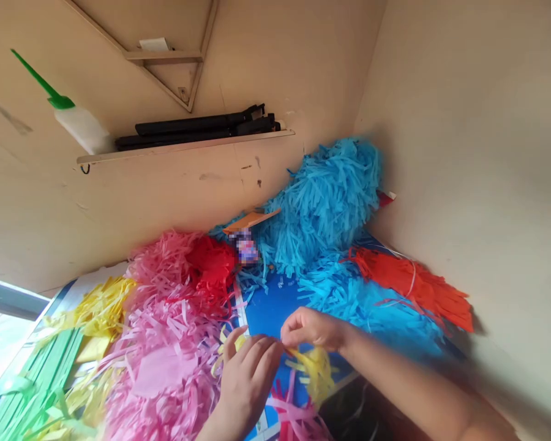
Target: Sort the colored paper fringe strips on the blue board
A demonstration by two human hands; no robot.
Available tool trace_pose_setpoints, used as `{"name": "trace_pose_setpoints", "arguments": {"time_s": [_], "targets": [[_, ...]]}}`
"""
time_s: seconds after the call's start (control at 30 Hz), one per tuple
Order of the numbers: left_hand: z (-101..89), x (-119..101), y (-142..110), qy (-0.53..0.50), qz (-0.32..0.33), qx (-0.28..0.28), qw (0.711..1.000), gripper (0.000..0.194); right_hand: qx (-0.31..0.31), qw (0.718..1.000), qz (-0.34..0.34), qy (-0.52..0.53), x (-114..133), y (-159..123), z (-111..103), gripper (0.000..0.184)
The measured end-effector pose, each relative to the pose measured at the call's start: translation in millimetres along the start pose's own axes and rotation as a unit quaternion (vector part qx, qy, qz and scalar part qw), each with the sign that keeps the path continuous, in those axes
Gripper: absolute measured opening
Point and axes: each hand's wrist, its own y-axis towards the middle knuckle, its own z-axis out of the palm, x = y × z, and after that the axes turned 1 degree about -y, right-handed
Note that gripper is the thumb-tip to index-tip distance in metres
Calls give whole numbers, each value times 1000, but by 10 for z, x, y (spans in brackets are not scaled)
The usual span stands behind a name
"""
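In the head view, my left hand (251, 380) and my right hand (310, 329) meet at the lower middle, fingertips close together. Both are closed in a pinch on a yellow tissue-paper fringe (320, 370), whose cut strips hang below my right hand. More yellow strips poke out left of my left hand. The pinched part is mostly hidden by my fingers. Beneath my hands lie pink and magenta paper strips (298, 413). Left of my left hand spreads a large heap of pink paper fringe (165, 367).
Blue fringe (326, 208) is piled in the corner, with an orange-red fringe bundle (413, 285) to its right. Red fringe (211, 269), yellow fringe (105, 306) and green strips (37, 386) cover the left. A wall shelf (188, 147) holds a green-tipped bottle (82, 125) and black objects (197, 127).
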Motion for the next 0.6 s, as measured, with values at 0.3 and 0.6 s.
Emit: {"name": "trace_pose_setpoints", "arguments": {"time_s": [0.3,0.6], "targets": [[54,-60,-186,-86,-154,-10,984,12,-162,976,-84,120,-245,-18,358,39],[71,-21,-252,-149,-230,-23,962,14,-212,959,-86,164,-370,81,514,45]]}}
